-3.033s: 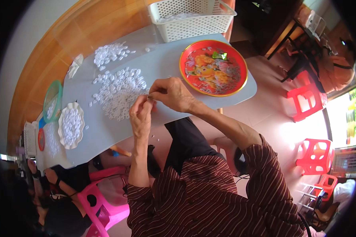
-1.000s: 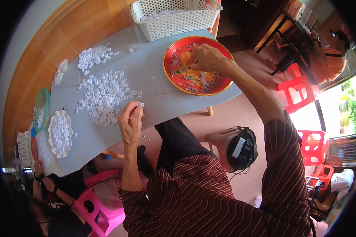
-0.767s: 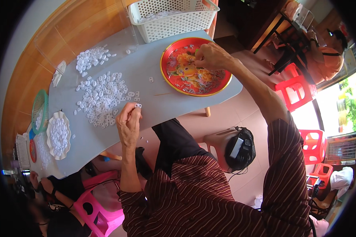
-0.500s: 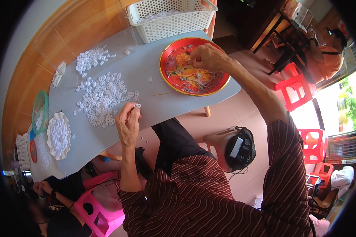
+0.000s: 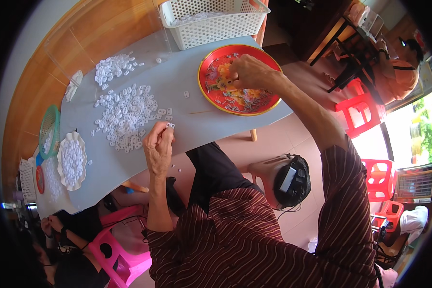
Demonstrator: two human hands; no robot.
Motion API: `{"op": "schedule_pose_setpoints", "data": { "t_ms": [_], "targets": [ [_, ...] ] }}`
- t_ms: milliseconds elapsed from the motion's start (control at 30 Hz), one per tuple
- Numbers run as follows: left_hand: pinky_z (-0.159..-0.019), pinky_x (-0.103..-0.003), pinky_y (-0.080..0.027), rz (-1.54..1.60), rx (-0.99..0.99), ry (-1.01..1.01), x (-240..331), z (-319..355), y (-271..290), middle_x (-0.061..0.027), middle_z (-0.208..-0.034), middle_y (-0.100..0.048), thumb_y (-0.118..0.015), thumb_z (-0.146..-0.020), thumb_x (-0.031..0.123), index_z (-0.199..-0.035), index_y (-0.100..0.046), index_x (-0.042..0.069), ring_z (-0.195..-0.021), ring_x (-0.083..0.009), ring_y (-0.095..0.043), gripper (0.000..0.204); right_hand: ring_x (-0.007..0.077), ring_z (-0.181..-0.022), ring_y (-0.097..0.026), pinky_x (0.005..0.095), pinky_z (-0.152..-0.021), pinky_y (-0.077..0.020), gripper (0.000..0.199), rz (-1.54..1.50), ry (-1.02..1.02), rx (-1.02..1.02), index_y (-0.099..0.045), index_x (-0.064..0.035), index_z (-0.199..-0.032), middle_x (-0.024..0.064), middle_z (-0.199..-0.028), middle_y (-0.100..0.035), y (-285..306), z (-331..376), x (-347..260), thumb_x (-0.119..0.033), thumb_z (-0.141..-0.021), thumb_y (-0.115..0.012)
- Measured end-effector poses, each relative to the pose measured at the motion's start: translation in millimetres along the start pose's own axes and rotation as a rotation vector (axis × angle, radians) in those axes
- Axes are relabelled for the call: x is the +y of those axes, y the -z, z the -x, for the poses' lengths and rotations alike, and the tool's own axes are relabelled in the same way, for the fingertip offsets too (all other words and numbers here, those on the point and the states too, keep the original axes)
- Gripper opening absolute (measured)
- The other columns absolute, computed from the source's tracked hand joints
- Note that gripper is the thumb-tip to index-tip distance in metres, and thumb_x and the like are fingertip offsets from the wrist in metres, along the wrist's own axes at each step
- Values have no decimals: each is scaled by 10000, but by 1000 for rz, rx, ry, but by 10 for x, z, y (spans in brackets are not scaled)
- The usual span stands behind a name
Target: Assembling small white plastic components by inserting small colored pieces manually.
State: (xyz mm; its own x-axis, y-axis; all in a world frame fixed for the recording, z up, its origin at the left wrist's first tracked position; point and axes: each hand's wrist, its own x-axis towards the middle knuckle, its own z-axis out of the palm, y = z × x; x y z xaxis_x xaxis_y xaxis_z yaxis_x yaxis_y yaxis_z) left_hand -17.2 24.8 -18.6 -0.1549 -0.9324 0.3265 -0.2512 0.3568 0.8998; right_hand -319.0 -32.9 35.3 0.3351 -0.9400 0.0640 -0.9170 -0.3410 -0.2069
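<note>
Between thumb and forefinger of my left hand (image 5: 158, 151) is a small white plastic piece with two dark holes (image 5: 170, 125), at the table's near edge. My right hand (image 5: 255, 73) is over the red floral tray (image 5: 202, 86), its fingers pinched downward among small silvery metal pieces (image 5: 240, 103). Whether a piece is between those fingertips I cannot make out. A large pile of white plastic pieces (image 5: 127, 115) spreads on the grey table (image 5: 182, 67) beyond my left hand. One loose white piece (image 5: 186, 94) lies between the pile and the tray.
A white perforated basket (image 5: 216, 31) stands at the back. To the left are a smaller white pile (image 5: 113, 67), a scalloped dish of pieces (image 5: 72, 163) and a green basket (image 5: 49, 132). Pink (image 5: 125, 245) and red stools (image 5: 360, 108) surround the table; other people sit nearby.
The whole view has shifted slightly. My right hand stays low over the tray with its fingers bent, and my left still pinches the white piece, now turned a little.
</note>
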Motion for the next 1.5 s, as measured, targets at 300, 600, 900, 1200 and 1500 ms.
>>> {"op": "schedule_pose_setpoints", "data": {
  "t_ms": [300, 600, 900, 1200, 1500],
  "targets": [
    [-574, -256, -397, -20, -30, 42, 53, 29, 73, -49, -652, -511, -523, -841, 93, -845, -557, -9, -594, -115, -476, 108, 188, -627, -604, 317, -601, -479, 150, -302, -102, 51, -626, 17, -706, 104, -646, -623, 51, 51, 109, -103, -636, -682],
    [-580, -253, -396, -10, -38, 38, -6, 17, 56, -50, -663, -522, -516, -843, 96, -855, -563, -10, -608, -114, -475, 116, 211, -676, -623, 326, -668, -495, 172, -395, -97, 115, -673, 3, -772, 120, -716, -654, 61, 113, 97, -83, -623, -661],
    [-564, -250, -389, 7, 29, 78, 141, 59, 109, -43, -634, -511, -522, -836, 116, -813, -566, -5, -591, -107, -472, 131, 91, -689, -585, 230, -643, -490, 205, -926, -202, -100, -673, 19, -934, 45, -731, -635, 190, 105, -621, -67, -766, -592],
    [-578, -220, -356, 311, -64, 178, 58, 27, 236, 2, -594, -484, -495, -827, 107, -725, -556, 6, -588, -65, -430, 156, 75, -687, -558, 215, -604, -467, 122, -1489, -13, -68, -621, 3, -904, 27, -799, -625, -473, 73, -1353, -107, -852, -637],
    [-563, -221, -371, 232, -22, 193, 170, 53, 198, 0, -613, -501, -511, -840, 82, -776, -553, -6, -599, -57, -455, 116, 66, -635, -536, 217, -591, -453, 143, -1621, -225, 30, -642, -13, -852, 3, -722, -603, -664, -75, -1543, -154, -840, -667]
  ]
}}
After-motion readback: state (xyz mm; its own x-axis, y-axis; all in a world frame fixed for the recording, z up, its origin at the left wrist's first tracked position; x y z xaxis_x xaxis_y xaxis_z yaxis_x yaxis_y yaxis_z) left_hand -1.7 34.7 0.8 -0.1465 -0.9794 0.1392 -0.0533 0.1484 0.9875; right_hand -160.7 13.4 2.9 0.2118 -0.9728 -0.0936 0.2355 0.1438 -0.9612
